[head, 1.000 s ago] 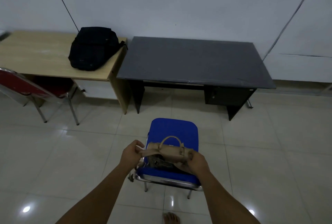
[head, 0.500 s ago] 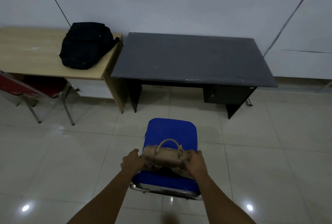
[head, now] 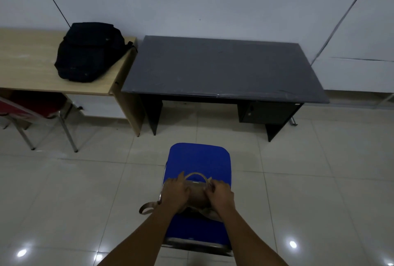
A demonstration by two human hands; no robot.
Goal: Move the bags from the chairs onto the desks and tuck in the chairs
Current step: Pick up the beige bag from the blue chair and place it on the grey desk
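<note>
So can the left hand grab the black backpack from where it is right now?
Probably not. The left hand is busy gripping the tan bag over the blue chair, and the black backpack lies far off on the wooden desk, across open floor.

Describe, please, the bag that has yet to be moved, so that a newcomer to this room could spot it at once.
Start at the dark grey desk against the wall, then come toward the camera to the blue chair on the tiles. The tan handbag is over its seat, gripped by the left hand and right hand. Unlike the black backpack on the wooden desk, it is small, beige, with a looped handle.
</note>
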